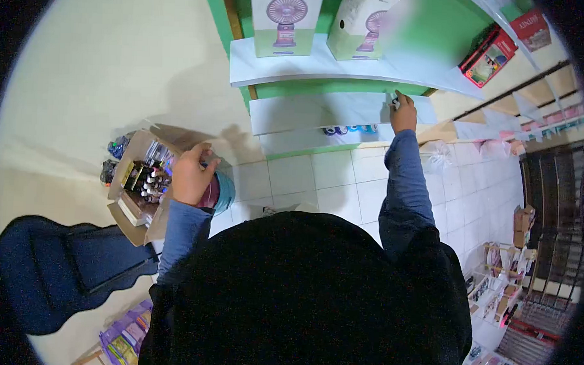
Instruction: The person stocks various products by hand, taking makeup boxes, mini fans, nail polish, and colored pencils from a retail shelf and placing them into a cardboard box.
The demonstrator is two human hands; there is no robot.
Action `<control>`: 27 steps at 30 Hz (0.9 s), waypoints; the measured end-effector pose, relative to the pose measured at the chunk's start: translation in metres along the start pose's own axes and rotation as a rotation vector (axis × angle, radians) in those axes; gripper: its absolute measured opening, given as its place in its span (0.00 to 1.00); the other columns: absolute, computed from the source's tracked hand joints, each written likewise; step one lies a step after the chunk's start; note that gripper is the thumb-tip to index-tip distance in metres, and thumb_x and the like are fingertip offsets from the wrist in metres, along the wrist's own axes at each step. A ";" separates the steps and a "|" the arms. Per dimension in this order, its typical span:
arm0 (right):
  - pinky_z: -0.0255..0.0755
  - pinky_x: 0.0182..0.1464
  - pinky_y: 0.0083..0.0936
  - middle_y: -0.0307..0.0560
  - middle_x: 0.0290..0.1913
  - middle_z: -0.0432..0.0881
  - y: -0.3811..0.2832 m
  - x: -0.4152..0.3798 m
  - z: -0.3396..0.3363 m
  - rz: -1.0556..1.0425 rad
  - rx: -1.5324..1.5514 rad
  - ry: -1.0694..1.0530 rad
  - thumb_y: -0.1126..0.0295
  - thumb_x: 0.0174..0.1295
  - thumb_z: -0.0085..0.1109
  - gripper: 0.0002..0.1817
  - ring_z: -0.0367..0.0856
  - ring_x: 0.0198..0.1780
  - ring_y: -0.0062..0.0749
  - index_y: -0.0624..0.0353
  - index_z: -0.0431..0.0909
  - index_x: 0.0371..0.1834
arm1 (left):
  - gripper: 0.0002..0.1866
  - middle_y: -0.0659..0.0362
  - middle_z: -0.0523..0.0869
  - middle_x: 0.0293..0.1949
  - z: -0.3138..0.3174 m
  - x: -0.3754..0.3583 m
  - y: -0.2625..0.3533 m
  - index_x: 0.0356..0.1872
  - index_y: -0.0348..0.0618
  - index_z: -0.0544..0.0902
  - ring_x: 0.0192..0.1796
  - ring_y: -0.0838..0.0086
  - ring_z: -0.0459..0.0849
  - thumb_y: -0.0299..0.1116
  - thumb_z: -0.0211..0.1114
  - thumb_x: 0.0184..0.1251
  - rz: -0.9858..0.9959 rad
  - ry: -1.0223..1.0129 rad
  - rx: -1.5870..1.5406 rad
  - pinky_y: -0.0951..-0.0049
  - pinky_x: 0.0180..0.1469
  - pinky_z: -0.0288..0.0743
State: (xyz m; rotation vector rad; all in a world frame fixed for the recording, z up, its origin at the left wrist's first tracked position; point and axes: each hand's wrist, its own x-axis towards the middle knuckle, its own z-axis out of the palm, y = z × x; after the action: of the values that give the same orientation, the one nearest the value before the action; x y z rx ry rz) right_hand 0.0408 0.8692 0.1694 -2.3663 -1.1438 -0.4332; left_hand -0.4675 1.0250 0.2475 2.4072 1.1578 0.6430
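Note:
My right hand (pixel 404 114) reaches over the right part of the middle white shelf (pixel 320 113), its fingers pinched together around a small dark-and-white item too small to name. On the left, my left hand (pixel 192 174) is held beside an open cardboard box (pixel 125 216) of small bottles (pixel 154 183). Its fingers are curled, and whatever they may hold is hidden. Just below and right of that hand stands a round teal and maroon container (pixel 223 192), partly covered by the hand and sleeve.
Two fan boxes (pixel 286 21) (pixel 362 27) and a red box (pixel 489 59) stand on the upper shelf. Blue and purple items (pixel 352 129) sit on the lowest shelf. A dark padded object (pixel 70 268) lies at left; goods racks (pixel 501 280) stand at right.

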 end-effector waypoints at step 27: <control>0.75 0.39 0.35 0.54 0.36 0.79 -0.498 -0.084 -0.011 -0.889 0.833 -0.772 0.68 0.56 0.59 0.10 0.81 0.36 0.44 0.61 0.78 0.38 | 0.16 0.50 0.84 0.32 -0.112 -0.117 -0.149 0.41 0.43 0.80 0.38 0.55 0.81 0.32 0.69 0.49 -0.500 0.359 0.236 0.58 0.41 0.75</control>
State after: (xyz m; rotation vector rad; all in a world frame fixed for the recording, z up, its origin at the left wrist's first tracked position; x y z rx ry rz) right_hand -0.4062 1.0781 0.2768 -1.1816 -2.1512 0.6630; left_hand -0.6871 1.0343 0.2329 2.0890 1.9959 0.8206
